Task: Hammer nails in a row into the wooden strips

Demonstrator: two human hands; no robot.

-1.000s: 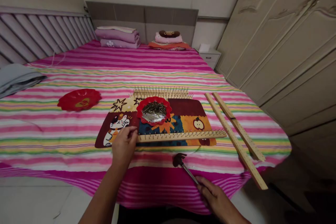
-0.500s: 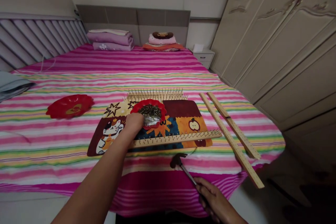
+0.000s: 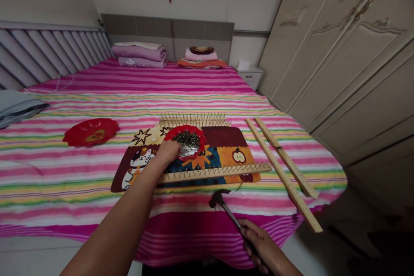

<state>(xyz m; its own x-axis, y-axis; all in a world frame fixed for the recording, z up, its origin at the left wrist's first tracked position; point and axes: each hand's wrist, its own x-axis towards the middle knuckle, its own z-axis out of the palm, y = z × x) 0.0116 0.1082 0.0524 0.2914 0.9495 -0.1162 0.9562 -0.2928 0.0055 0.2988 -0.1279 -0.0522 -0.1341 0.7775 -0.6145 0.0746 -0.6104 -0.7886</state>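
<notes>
My left hand (image 3: 170, 151) is at the near left rim of a red scalloped bowl (image 3: 202, 139), its fingers curled closed over the nails (image 3: 188, 140) inside. Whatever the fingertips hold is hidden. My right hand (image 3: 258, 239) is wrapped round the handle of a claw hammer (image 3: 217, 199), whose head is over the near part of the bed. Between the hands, a wooden strip (image 3: 194, 175) with a row of nails standing in it lies across a patterned mat (image 3: 223, 137). Beyond the bowl are more nail-studded strips (image 3: 194, 120).
Two long wooden strips (image 3: 283, 170) (image 3: 291, 166) lie to the right of the mat. A red plate (image 3: 91, 132) rests at the left on the striped bedspread (image 3: 80, 181). Folded bedding (image 3: 140, 55) is by the headboard, and wardrobes (image 3: 349, 51) stand along the right.
The view has tilted up slightly, so everything appears a little lower. My left hand has drawn slightly towards the bowl's rim, more of it showing. My right hand keeps hold of the hammer.
</notes>
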